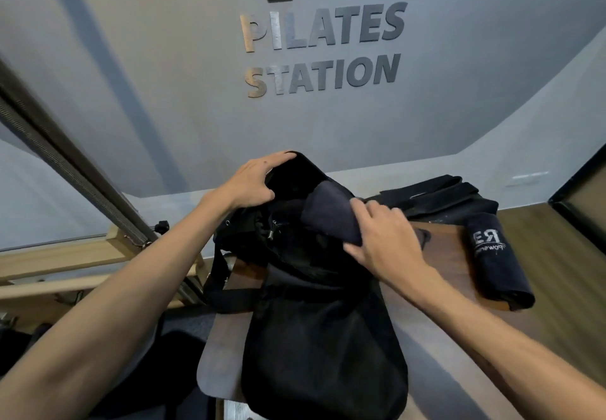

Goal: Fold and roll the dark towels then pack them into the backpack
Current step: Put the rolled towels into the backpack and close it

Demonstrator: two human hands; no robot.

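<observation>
The right hand (383, 239) grips the soft rolled towel (331, 213) mid-roll; the left hand (252, 183) holds the limp backpack (328, 337) rim open.

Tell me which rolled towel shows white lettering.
The rolled towel lying on the table, right of the backpack. The other towel, going into the backpack under the right hand, shows none.

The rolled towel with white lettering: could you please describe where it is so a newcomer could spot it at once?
Start at the dark wooden table under the Pilates Station wall sign. Right of the black backpack lies the rolled towel. Unlike the towel the right hand grips, it lies untouched, showing white lettering.
</observation>
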